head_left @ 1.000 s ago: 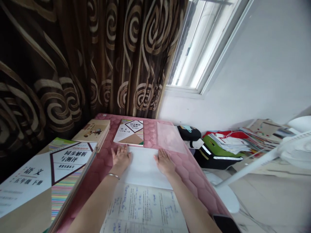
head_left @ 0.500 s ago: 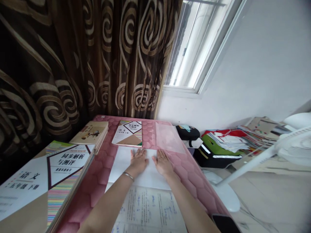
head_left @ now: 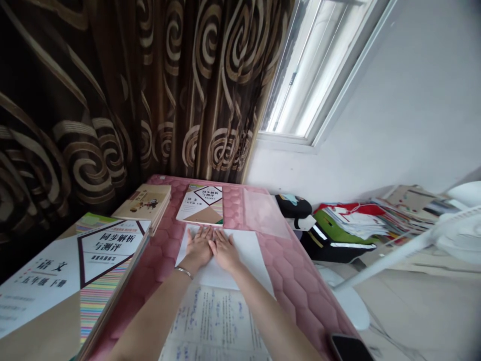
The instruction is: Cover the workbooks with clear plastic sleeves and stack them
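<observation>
A white sheet of paper [head_left: 244,250] lies on the pink padded table cover. My left hand [head_left: 199,246] rests flat on its upper left part, fingers stretched away from me. Right beside it, my right hand [head_left: 225,250] is also flat on the sheet, the two thumbs touching or nearly so. Neither hand grips anything. Nearer to me is a page with print and blue handwriting [head_left: 210,321]; whether it joins the white sheet I cannot tell. Just beyond my fingertips sits a workbook [head_left: 201,204] with a white and tan cover.
Stacked workbooks [head_left: 67,271] and tan booklets [head_left: 145,203] line the left side. A clear plastic sheet [head_left: 265,213] lies at the far right of the table cover [head_left: 296,281], a phone [head_left: 349,347] at the near right. Beyond stand a white fan [head_left: 391,258] and a green-black bag [head_left: 334,235].
My right hand has slid left across the paper to meet my left hand. The left hand has shifted slightly left. The camera view has moved a little.
</observation>
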`<move>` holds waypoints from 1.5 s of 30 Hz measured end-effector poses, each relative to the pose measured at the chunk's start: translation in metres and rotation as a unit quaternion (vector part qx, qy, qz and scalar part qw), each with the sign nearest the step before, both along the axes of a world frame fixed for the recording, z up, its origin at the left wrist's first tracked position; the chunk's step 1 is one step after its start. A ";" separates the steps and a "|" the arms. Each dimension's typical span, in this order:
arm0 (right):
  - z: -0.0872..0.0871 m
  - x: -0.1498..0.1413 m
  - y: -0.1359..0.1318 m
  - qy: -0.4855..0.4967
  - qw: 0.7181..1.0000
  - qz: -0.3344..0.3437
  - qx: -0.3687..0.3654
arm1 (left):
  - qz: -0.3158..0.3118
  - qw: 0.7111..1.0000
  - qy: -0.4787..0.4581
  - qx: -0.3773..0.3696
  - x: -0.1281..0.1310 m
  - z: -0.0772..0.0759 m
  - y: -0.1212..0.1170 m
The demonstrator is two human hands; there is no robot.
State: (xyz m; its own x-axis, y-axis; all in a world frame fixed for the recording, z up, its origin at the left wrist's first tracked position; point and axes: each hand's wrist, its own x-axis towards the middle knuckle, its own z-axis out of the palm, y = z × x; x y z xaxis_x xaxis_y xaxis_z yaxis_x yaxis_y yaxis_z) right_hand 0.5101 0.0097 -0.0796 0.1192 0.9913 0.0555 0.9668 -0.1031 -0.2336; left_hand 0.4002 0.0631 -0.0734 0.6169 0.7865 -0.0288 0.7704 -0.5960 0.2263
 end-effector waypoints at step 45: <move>-0.001 0.069 -0.034 -0.054 0.982 -0.169 -0.058 | 0.055 0.998 -0.024 0.008 0.008 -0.007 -0.002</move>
State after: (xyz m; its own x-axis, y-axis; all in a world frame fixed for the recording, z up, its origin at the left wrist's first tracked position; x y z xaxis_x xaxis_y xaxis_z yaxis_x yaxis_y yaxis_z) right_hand 0.5789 -0.0241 -0.0807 0.4431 0.8962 -0.0240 0.8910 -0.4432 -0.0989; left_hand 0.4082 0.0610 -0.0800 0.5273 0.8496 0.0120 0.8199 -0.5124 0.2554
